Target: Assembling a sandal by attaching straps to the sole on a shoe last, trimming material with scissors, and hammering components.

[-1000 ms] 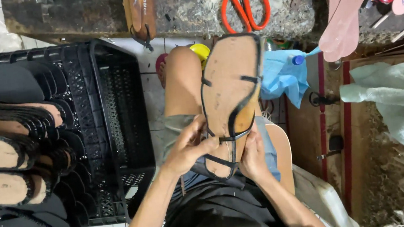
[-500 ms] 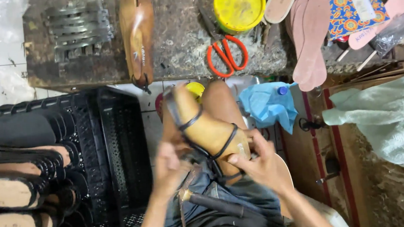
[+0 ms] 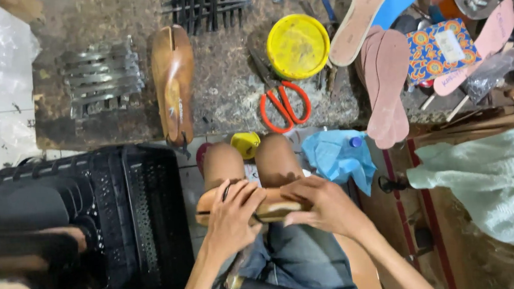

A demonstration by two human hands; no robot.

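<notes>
A wooden shoe last with a tan sole and black straps (image 3: 269, 203) lies sideways across my knees. My left hand (image 3: 232, 217) wraps over its left half, fingers curled on top. My right hand (image 3: 323, 203) grips its right end, thumb under the edge. Both hands press the piece against my lap. Most of the straps are hidden under my fingers.
A black plastic crate (image 3: 147, 220) with stacked sandals stands at my left. On the stone slab ahead lie a second wooden last (image 3: 174, 84), orange scissors (image 3: 283, 104), a yellow lid (image 3: 298, 45), metal racks (image 3: 102, 77) and pink insoles (image 3: 384, 73). A blue cloth (image 3: 337, 156) and a pale green towel (image 3: 492, 181) lie at right.
The sandal on its last was held upright with the sole facing me; it has been tipped down and turned sideways onto my knees. My view has tilted up toward the slab.
</notes>
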